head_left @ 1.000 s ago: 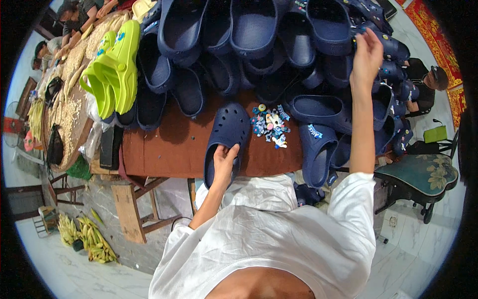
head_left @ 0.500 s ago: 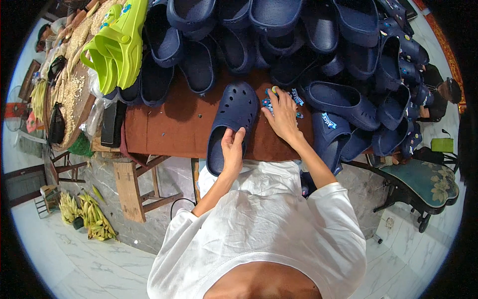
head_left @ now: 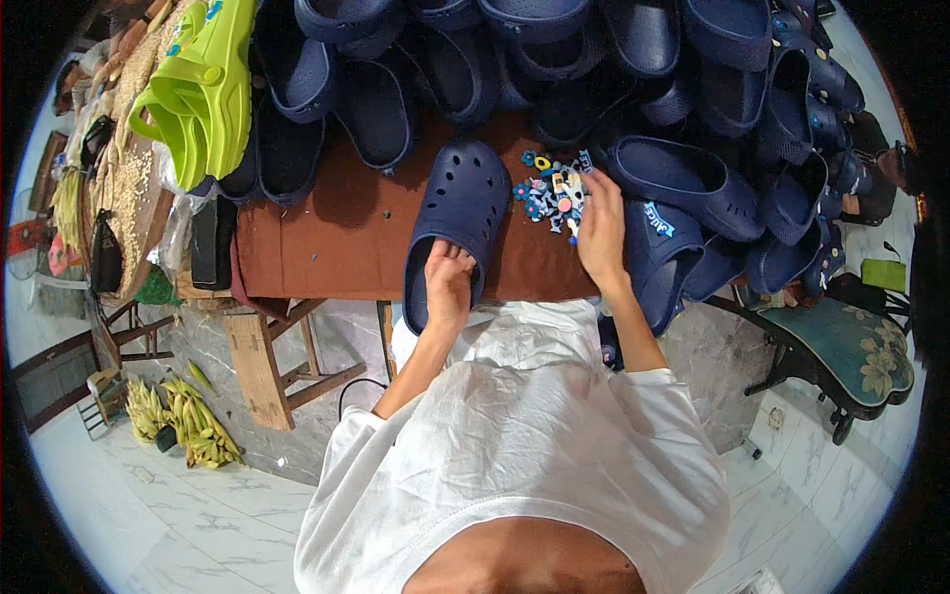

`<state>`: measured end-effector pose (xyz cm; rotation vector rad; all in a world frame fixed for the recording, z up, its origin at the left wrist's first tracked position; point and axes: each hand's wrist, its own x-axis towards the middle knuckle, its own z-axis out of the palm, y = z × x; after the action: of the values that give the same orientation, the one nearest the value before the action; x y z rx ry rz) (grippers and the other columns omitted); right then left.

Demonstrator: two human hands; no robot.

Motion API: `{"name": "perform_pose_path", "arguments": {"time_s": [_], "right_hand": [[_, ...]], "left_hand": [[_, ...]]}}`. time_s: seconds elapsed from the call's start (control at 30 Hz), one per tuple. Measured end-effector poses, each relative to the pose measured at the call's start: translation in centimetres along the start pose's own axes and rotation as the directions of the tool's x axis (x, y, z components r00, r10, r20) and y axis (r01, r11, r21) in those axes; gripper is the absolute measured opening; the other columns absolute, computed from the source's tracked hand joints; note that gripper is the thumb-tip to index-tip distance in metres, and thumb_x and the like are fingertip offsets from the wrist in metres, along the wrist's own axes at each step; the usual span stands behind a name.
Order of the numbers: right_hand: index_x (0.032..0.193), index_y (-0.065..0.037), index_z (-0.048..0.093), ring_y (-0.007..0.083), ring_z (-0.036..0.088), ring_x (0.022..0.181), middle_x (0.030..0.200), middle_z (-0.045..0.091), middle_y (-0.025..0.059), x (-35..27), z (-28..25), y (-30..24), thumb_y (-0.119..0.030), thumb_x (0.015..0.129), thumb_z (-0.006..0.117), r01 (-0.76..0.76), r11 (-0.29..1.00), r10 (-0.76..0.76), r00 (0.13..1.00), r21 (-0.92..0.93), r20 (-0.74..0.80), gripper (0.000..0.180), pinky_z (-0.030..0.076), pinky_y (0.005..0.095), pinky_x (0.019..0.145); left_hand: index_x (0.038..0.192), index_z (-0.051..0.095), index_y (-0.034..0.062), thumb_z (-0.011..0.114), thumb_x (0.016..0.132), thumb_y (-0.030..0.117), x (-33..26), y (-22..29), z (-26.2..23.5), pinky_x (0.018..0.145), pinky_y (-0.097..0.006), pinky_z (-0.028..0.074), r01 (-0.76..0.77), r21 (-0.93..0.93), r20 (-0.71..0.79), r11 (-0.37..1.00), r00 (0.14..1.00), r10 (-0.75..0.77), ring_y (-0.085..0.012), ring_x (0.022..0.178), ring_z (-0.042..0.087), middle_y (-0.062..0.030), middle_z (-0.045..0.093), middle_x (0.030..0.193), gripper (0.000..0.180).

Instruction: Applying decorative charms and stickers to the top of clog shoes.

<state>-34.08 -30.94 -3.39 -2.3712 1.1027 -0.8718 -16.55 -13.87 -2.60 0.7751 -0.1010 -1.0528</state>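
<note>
Two-handed, working over the brown tabletop (head_left: 336,252): holding a navy clog (head_left: 467,203) across its near edge, pointing the toe away; apparently at a selecting step, next calling for a fine pinch. Tucking the left hand (head_left: 449,287) fingers-first under the upper, palm up; reaching the right hand (head_left: 602,236), fingers nearly straight, beside the small charms (head_left: 557,193), perhaps touching, but not clearly showing a grip or none.

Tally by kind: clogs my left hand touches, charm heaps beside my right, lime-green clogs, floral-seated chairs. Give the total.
Navy blue perforated clog at the left hand: 1
Heap of small multicoloured charms beside the right hand: 1
Lime-green moulded clogs: 2
Teal floral-seated chair: 1
Total: 5
</note>
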Motion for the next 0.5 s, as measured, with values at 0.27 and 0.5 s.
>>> {"name": "perform_pose_path", "arguments": {"time_s": [0.27, 0.5], "right_hand": [[0.124, -0.003, 0.060, 0.0361, 0.055, 0.106, 0.118, 0.058, 0.0167, -1.0, -1.1, 1.3, -0.005, 0.093, 0.058, -0.059, 0.995, 0.065, 0.995, -0.074, 0.073, 0.032, 0.044, 0.0449, 0.092], [0.121, -0.006, 0.061, 0.0339, 0.053, 0.107, 0.115, 0.059, 0.0121, 0.3, -0.3, 0.0, -0.009, 0.090, 0.064, -0.066, 0.980, 0.085, 0.992, -0.187, 0.096, 0.031, 0.043, 0.0452, 0.087]], "left_hand": [[0.131, 0.056, 0.0003, 0.047, 0.098, 0.011, 3.3, -1.1, -1.5, 0.099, -0.038, 0.048, 0.181, -0.098, -0.238, 0.979, 0.951, -0.200, -0.0233, 0.114, 0.060, -0.0133, 0.062, 0.128, 0.036], [0.137, 0.053, 0.0017, 0.051, 0.103, 0.029, 6.9, -1.6, 0.7, 0.111, -0.042, 0.044, 0.206, -0.323, -0.214, 0.924, 0.935, -0.283, -0.0251, 0.127, 0.055, -0.0143, 0.057, 0.138, 0.043]]}}
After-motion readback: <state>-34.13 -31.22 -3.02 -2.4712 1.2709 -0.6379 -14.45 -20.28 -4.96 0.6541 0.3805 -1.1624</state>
